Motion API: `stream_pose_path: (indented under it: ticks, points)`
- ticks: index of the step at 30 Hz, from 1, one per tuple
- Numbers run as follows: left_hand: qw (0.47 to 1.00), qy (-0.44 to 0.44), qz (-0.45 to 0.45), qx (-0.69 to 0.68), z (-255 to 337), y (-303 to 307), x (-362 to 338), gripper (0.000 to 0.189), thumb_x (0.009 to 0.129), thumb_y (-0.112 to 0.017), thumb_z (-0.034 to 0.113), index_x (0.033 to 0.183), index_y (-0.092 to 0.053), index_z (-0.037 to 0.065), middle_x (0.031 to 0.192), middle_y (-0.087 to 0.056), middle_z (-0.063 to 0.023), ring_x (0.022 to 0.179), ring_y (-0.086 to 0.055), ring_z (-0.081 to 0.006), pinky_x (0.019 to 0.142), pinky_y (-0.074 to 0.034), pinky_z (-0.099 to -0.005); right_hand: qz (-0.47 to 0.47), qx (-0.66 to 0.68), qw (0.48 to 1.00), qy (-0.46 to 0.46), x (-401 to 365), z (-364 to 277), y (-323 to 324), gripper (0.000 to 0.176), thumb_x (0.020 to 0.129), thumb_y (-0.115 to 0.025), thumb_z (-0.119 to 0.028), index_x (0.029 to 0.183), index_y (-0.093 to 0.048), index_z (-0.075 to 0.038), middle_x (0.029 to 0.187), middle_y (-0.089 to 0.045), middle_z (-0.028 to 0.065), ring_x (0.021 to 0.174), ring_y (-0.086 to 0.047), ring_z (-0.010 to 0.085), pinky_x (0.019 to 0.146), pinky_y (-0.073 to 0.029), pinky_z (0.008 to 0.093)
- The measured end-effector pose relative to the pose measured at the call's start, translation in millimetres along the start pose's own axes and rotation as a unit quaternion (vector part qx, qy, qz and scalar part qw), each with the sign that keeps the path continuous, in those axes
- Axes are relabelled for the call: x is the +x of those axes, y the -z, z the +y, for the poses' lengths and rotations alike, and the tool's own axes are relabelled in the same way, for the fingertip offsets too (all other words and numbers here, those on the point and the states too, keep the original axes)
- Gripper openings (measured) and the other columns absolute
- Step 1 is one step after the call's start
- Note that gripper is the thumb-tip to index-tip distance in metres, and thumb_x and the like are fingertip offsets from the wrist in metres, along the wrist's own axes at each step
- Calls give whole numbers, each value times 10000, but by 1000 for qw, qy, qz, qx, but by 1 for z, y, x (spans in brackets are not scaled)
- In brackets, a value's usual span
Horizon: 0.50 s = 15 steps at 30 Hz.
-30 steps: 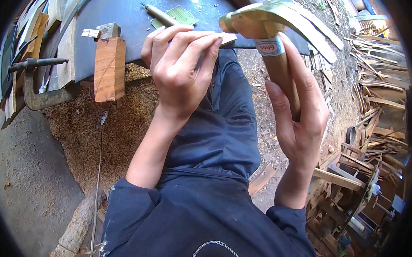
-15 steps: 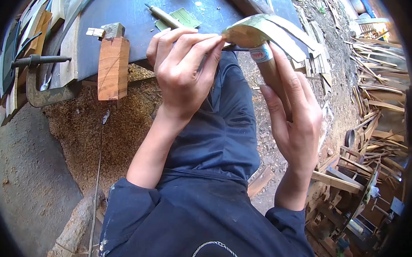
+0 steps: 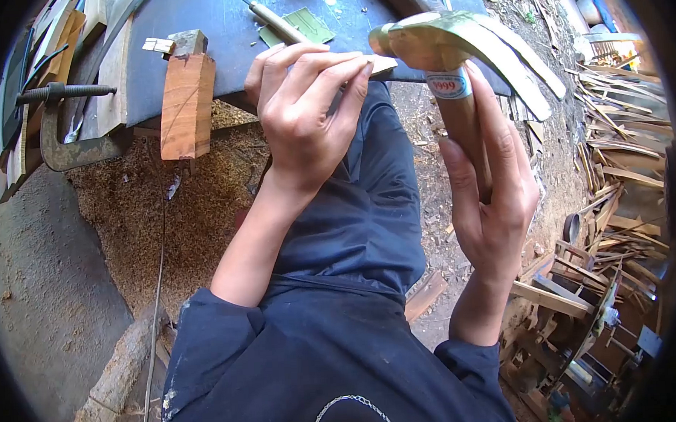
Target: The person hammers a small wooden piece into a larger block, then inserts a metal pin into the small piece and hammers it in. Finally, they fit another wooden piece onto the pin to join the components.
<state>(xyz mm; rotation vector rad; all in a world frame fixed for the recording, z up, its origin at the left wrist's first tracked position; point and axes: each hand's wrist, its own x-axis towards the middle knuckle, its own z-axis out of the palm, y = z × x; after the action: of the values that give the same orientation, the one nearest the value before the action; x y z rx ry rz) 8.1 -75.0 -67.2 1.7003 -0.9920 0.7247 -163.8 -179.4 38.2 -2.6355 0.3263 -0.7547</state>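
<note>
In my right hand point(image 3: 496, 196) is a claw hammer point(image 3: 429, 45), gripped by its wooden handle with the thumb and fingers laid along it. Its brassy head points left, and the claws spread to the right. My left hand point(image 3: 303, 111) is raised at the bench edge with thumb and forefinger pinched together. Whatever sits in that pinch is too small or hidden to name. A pale piece of wood point(image 3: 381, 63) shows just beyond these fingertips. The hammer's striking face is a short gap to the right of them.
On the dark blue bench point(image 3: 201, 13) lie a pointed tool point(image 3: 273, 21) and a green pad point(image 3: 307, 25). A reddish wood block point(image 3: 186, 108) juts over the edge. A C-clamp point(image 3: 59, 129) grips boards at left. Wood scraps point(image 3: 622, 146) are piled at right.
The hammer has moved right and slightly down with my right hand, away from my left fingertips. My left hand keeps its pinch and has barely moved.
</note>
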Motion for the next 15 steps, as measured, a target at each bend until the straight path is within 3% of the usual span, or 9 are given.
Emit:
stream_pose_path:
  ticks: [2, 5, 6, 9, 10, 13, 15]
  points:
    - [1000, 1, 0, -1, 0, 0, 1, 126, 835, -879, 120, 947, -821, 127, 959, -785, 35, 1027, -690, -198, 989, -450, -378, -23, -5, 1000, -16, 2, -4, 2, 508, 963, -768, -27, 1454, -639, -45, 1044, -690, 178, 826, -708, 338, 713, -565, 448]
    - [1000, 2, 1, 0, -2, 0, 0, 122, 838, -876, 125, 948, -823, 132, 962, -786, 34, 1035, -687, -200, 994, -445, -379, -34, -11, 999, -21, 3, -5, 3, 528, 964, -759, -11, 1474, -622, -31, 1110, -705, 187, 898, -723, 331, 767, -574, 448]
    - [1000, 4, -1, 0, -1, 1, 0, 122, 838, -875, 125, 948, -823, 133, 963, -787, 33, 1037, -686, -201, 996, -443, -380, -33, -19, 999, -21, 3, -7, 5, 555, 976, -742, -2, 1512, -601, -35, 1180, -722, 199, 985, -738, 322, 832, -585, 443]
    - [1000, 14, -6, 1, 0, 2, -1, 116, 843, -870, 130, 950, -825, 137, 964, -788, 34, 1044, -684, -202, 1004, -435, -380, -21, -26, 999, -9, 0, -5, 4, 563, 972, -745, -3, 1515, -602, -45, 1165, -723, 198, 985, -742, 328, 827, -586, 438]
    - [1000, 17, -6, 0, 1, 2, -1, 114, 845, -868, 132, 951, -826, 138, 964, -789, 35, 1046, -683, -202, 1007, -433, -380, -19, -31, 999, -4, 1, -5, 3, 541, 957, -765, -12, 1478, -626, -48, 1097, -709, 185, 903, -731, 333, 766, -577, 437]
    - [999, 19, -22, 18, 1, 6, 1, 111, 870, -880, 172, 970, -841, 140, 979, -802, 30, 1071, -686, -183, 1005, -445, -359, -46, -44, 998, -23, 4, -15, 7, 512, 930, -790, 1, 1422, -660, -43, 1041, -698, 176, 852, -729, 345, 714, -569, 444]
    - [1000, 25, -16, 5, 1, 7, 3, 105, 866, -881, 165, 961, -840, 143, 978, -805, 34, 1068, -686, -182, 1001, -443, -361, -21, -39, 999, 3, 2, -13, 6, 512, 938, -780, 4, 1432, -653, -40, 1081, -704, 180, 887, -732, 349, 742, -572, 447]
